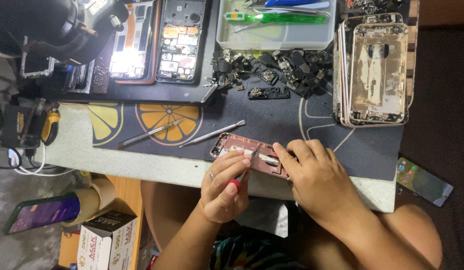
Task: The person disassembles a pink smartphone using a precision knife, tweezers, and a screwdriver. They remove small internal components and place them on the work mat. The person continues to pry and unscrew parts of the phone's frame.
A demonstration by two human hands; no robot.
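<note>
Phone frame (242,148), pink, at the surface's (142,162) near edge: our right hand (319,175) pressed it flat for steadiness; our left hand (224,187) gripped a red-tipped screwdriver (242,172), tip inside. Spudger (212,133) lay beside, within reach.

Two opened phones (159,40), two metal tools (182,131), two lit phones (42,214), one tray (274,36)

Bare mat (292,120) above the phone frame (242,147); spudger (212,133), scalpel (149,133) and parts pile (272,70) crowd the left
</note>
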